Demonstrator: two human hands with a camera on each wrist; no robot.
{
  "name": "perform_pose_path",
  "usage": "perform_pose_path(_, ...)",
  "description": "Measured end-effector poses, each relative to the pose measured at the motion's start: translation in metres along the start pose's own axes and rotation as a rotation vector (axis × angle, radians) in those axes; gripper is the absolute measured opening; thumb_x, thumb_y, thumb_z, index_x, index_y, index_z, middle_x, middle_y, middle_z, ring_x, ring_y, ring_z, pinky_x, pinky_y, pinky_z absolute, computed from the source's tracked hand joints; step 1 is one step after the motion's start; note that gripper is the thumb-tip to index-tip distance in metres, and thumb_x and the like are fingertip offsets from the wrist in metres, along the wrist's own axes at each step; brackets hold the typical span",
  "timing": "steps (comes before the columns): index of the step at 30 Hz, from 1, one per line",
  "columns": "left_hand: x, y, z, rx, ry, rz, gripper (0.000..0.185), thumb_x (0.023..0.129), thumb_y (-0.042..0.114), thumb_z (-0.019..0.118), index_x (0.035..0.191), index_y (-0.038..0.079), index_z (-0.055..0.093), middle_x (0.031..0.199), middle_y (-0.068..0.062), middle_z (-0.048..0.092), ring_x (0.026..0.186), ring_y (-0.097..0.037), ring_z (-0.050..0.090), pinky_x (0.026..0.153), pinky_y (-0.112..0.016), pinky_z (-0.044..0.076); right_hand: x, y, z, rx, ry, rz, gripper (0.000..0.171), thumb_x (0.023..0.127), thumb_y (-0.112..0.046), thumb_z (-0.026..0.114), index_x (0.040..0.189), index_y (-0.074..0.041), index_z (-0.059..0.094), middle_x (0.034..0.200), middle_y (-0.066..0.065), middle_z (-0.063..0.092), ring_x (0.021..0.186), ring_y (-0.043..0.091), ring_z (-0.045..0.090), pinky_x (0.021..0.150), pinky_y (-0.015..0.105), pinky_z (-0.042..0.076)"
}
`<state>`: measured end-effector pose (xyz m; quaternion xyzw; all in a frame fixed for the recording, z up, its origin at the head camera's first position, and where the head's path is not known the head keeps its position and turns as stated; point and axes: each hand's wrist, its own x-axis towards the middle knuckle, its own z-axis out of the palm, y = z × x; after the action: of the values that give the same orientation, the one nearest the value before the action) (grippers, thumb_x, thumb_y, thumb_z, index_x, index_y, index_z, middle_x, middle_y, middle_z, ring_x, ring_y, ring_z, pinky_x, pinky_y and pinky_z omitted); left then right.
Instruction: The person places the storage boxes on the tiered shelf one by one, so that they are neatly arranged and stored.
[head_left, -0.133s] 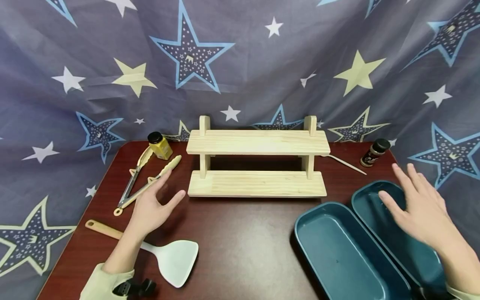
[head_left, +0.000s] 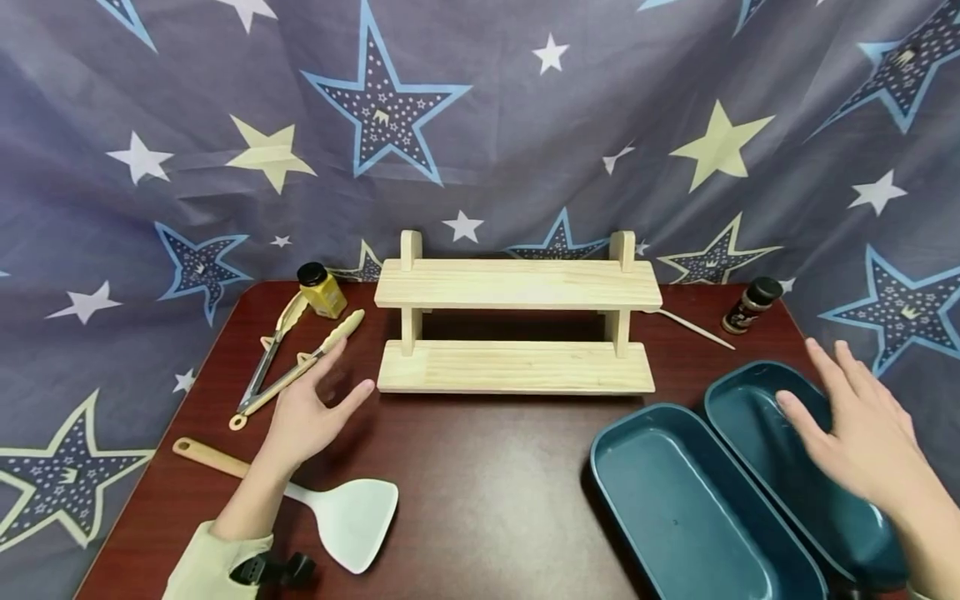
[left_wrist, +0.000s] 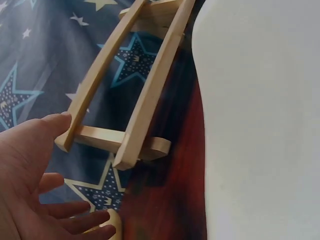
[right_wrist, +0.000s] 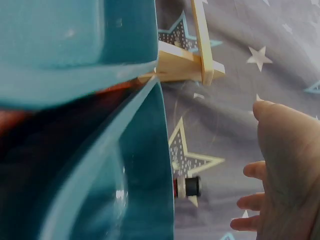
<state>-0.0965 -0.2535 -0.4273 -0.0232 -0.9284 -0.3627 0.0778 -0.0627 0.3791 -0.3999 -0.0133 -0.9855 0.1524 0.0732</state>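
My left hand (head_left: 307,421), fingers spread and thumb out, hovers over the table's left side with nothing in its grasp. Just beyond its fingertips lie spread tongs (head_left: 351,323) with beige tips and steel arms. Below the forearm is a turner (head_left: 356,517) with a white blade and wooden handle; the arm hides part of its shaft. My right hand (head_left: 870,437) is held above the right blue-green tray (head_left: 757,400), fingers extended, holding nothing. Beside that tray sits a second blue-green tray (head_left: 675,483). In the right wrist view the fingers stay apart from the tray walls.
A two-tier wooden shelf (head_left: 517,283) stands at the back centre. A yellow jar with a black lid (head_left: 324,298) is behind the tongs. At the back right are a dark jar (head_left: 741,315) and a thin white handle (head_left: 701,331), partly behind the shelf. A star-patterned cloth (head_left: 480,125) hangs behind.
My right hand has shifted a little to the right and slightly nearer to me above the tray. The left hand and the objects stay practically where they were.
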Motion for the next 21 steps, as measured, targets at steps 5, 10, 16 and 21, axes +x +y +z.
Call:
perform_pose_path(5,0.003,-0.003,0.006,-0.051,-0.051,-0.097,0.081,0.099,0.040,0.077,0.166,0.016,0.038,0.165,-0.022,0.046,0.127,-0.041,0.069,0.097,-0.051,0.058,-0.014,0.017,0.002,-0.020,0.012,0.106,0.083,0.111,-0.054,0.043,0.170,-0.004,0.012,0.171,0.040,0.007,0.149,0.071,0.016,0.117,0.085,0.011)
perform_pose_path(10,0.006,-0.006,0.012,-0.091,-0.101,-0.157,0.086,0.100,0.046,0.074,0.169,0.017,0.033,0.160,-0.025,0.051,0.129,-0.040,0.068,0.099,-0.049,0.057,-0.030,0.035,0.007,-0.024,0.032,0.195,0.083,0.112,-0.056,0.039,0.168,0.000,0.015,0.168,0.042,0.013,0.145,0.073,0.021,0.115,0.085,0.016)
perform_pose_path(16,0.007,-0.011,0.017,-0.115,-0.124,-0.170,0.087,0.100,0.043,0.075,0.169,0.014,0.030,0.159,-0.027,0.051,0.130,-0.042,0.068,0.101,-0.049,0.057,-0.044,0.046,0.016,-0.010,0.059,0.256,0.078,0.114,-0.051,0.032,0.164,0.008,0.020,0.161,0.047,0.024,0.144,0.069,0.028,0.121,0.076,0.020)
perform_pose_path(21,0.008,-0.012,0.018,-0.127,-0.117,-0.173,0.085,0.100,0.043,0.075,0.168,0.015,0.033,0.159,-0.026,0.052,0.128,-0.041,0.069,0.099,-0.049,0.057,-0.054,0.052,0.023,0.066,0.140,0.347,0.073,0.115,-0.045,0.032,0.158,0.014,0.031,0.150,0.049,0.038,0.137,0.067,0.036,0.120,0.072,0.026)
